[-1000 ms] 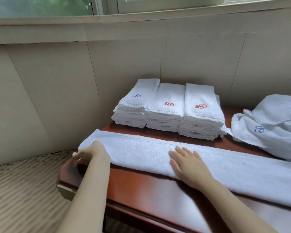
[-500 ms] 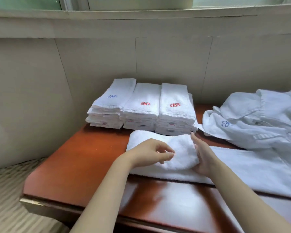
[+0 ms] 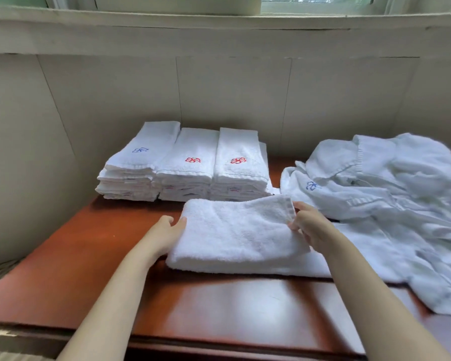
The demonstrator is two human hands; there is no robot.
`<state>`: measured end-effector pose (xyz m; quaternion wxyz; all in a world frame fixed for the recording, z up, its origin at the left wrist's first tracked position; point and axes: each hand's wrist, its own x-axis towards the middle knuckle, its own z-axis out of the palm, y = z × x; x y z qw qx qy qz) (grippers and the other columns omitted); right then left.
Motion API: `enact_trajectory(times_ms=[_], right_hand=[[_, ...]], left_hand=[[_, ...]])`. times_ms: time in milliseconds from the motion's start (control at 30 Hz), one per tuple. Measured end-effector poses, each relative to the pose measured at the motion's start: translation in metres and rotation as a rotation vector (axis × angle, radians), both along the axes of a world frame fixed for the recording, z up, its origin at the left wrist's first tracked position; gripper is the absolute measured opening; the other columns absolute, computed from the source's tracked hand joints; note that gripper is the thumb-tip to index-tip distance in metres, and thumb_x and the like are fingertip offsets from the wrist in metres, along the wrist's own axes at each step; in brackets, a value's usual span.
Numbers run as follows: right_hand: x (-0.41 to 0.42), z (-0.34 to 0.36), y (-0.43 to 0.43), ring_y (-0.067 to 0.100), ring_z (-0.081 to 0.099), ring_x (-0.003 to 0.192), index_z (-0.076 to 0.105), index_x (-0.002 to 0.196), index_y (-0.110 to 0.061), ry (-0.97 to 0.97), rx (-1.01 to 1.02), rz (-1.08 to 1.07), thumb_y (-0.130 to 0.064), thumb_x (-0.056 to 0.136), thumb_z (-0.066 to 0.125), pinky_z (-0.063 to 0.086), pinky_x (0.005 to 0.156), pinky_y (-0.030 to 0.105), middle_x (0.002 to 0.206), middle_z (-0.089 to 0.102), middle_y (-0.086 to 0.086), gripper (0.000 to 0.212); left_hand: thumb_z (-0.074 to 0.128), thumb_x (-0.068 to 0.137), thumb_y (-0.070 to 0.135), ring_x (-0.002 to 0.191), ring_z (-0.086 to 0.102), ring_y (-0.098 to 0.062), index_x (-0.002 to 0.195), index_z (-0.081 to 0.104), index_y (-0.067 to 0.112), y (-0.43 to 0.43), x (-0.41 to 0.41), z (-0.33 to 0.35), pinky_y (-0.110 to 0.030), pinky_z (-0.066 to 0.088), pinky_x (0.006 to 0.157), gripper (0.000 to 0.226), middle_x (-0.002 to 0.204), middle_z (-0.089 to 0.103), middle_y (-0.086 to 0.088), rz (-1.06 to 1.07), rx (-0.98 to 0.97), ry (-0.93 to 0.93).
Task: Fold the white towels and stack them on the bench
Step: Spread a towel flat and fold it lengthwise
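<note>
A white towel (image 3: 235, 233) lies partly folded on the reddish wooden bench (image 3: 84, 259); its folded part sits on top of its long tail, which runs off to the right. My left hand (image 3: 167, 233) holds the fold at its left edge, thumb on top. My right hand (image 3: 310, 225) pinches the hemmed right end of the folded layer, lifted slightly. Behind, three stacks of folded white towels (image 3: 190, 165) stand against the wall, one with a blue emblem, two with red.
A heap of unfolded white towels (image 3: 391, 194) with a blue emblem covers the bench's right side. A beige panelled wall (image 3: 115, 87) and window sill rise behind. The bench's front edge (image 3: 167, 345) is close to me; striped floor covering shows at the far left.
The left end of the long towel has been carried rightward over itself. My right hand moved from pressing the towel's middle to pinching the folded end; my left hand now holds the fold.
</note>
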<state>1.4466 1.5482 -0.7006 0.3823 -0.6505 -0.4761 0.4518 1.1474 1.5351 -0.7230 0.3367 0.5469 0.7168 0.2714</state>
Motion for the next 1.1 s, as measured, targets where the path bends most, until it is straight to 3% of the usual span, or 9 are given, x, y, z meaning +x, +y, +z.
enact_trajectory(times_ms=[167, 300, 400, 467, 533, 600, 700, 933, 1100], right_hand=[[0.062, 0.013, 0.000, 0.037, 0.058, 0.097, 0.055, 0.112, 0.017, -0.168, 0.140, -0.329, 0.019, 0.074, 0.042, 0.028, 0.066, 0.025, 0.099, 0.057, 0.035, 0.040], [0.093, -0.008, -0.017, 0.023, 0.050, 0.083, 0.055, 0.096, -0.004, -0.322, 0.040, -0.325, 0.006, 0.077, 0.044, 0.032, 0.058, 0.026, 0.086, 0.052, 0.013, 0.024], [0.092, -0.024, -0.028, 0.023, 0.058, 0.088, 0.058, 0.109, -0.004, -0.418, 0.022, -0.223, -0.002, 0.080, 0.057, 0.041, 0.069, 0.028, 0.093, 0.061, 0.011, 0.029], [0.082, -0.021, -0.034, 0.026, 0.061, 0.095, 0.053, 0.120, -0.006, -0.250, 0.029, -0.211, -0.003, 0.081, 0.066, 0.048, 0.080, 0.034, 0.105, 0.064, 0.012, 0.041], [0.063, -0.017, -0.038, 0.028, 0.063, 0.093, 0.050, 0.123, -0.005, 0.011, 0.024, -0.117, 0.002, 0.082, 0.067, 0.050, 0.088, 0.046, 0.107, 0.065, 0.015, 0.045], [0.037, -0.016, -0.041, 0.028, 0.064, 0.088, 0.050, 0.122, -0.003, 0.150, 0.039, 0.003, 0.008, 0.084, 0.062, 0.051, 0.085, 0.045, 0.106, 0.065, 0.016, 0.042], [0.011, -0.009, -0.038, 0.027, 0.065, 0.097, 0.051, 0.121, -0.006, 0.158, 0.110, 0.126, 0.011, 0.084, 0.059, 0.053, 0.088, 0.041, 0.108, 0.065, 0.014, 0.041], [0.028, -0.009, -0.026, 0.022, 0.061, 0.090, 0.039, 0.137, -0.013, 0.070, 0.053, -0.111, 0.005, 0.087, 0.056, 0.050, 0.056, 0.021, 0.114, 0.056, 0.008, 0.056], [0.044, -0.010, -0.020, 0.034, 0.056, 0.113, 0.038, 0.140, -0.009, 0.094, -0.038, -0.168, 0.009, 0.086, 0.049, 0.048, 0.097, 0.047, 0.133, 0.050, 0.019, 0.059]], left_hand=[[0.045, 0.091, 0.057, 0.078, 0.064, -0.017, 0.134, 0.042, 0.007, -0.001, 0.026, 0.001, -0.030, 0.055, 0.070, 0.066, 0.099, 0.065, -0.004, -0.075, -0.083, -0.216], [0.066, 0.082, 0.051, 0.086, 0.069, -0.016, 0.120, 0.056, 0.017, -0.006, 0.059, 0.003, -0.027, 0.055, 0.066, 0.051, 0.103, 0.071, 0.000, -0.215, -0.192, -0.390], [0.077, 0.070, 0.022, 0.077, 0.068, -0.019, 0.112, 0.063, 0.003, -0.003, 0.066, 0.008, -0.022, 0.054, 0.060, 0.048, 0.092, 0.072, -0.009, -0.155, -0.132, -0.465], [0.072, 0.078, 0.010, 0.065, 0.065, -0.021, 0.107, 0.064, -0.004, 0.003, 0.051, 0.019, -0.023, 0.050, 0.054, 0.034, 0.079, 0.070, -0.013, -0.048, -0.041, -0.478], [0.077, 0.066, 0.014, 0.065, 0.065, -0.023, 0.104, 0.064, -0.004, 0.010, 0.026, 0.029, -0.024, 0.049, 0.058, 0.044, 0.078, 0.070, -0.016, 0.072, 0.090, -0.423], [0.081, 0.056, 0.020, 0.100, 0.062, -0.031, 0.122, 0.056, -0.002, 0.016, 0.000, 0.031, -0.033, 0.047, 0.082, 0.074, 0.114, 0.062, -0.022, 0.236, 0.146, -0.264], [0.071, 0.080, 0.020, 0.131, 0.040, -0.034, 0.142, 0.039, 0.004, 0.016, -0.027, 0.020, -0.040, 0.034, 0.104, 0.071, 0.146, 0.040, -0.017, 0.355, 0.069, 0.016], [0.065, 0.086, 0.041, 0.111, 0.054, -0.033, 0.125, 0.055, 0.001, 0.016, -0.026, 0.006, -0.040, 0.042, 0.097, 0.057, 0.126, 0.056, -0.016, 0.107, -0.144, 0.055], [0.068, 0.082, 0.045, 0.094, 0.062, -0.029, 0.108, 0.061, 0.003, 0.015, -0.020, 0.005, -0.038, 0.049, 0.088, 0.050, 0.104, 0.066, -0.012, 0.015, -0.176, 0.010]])
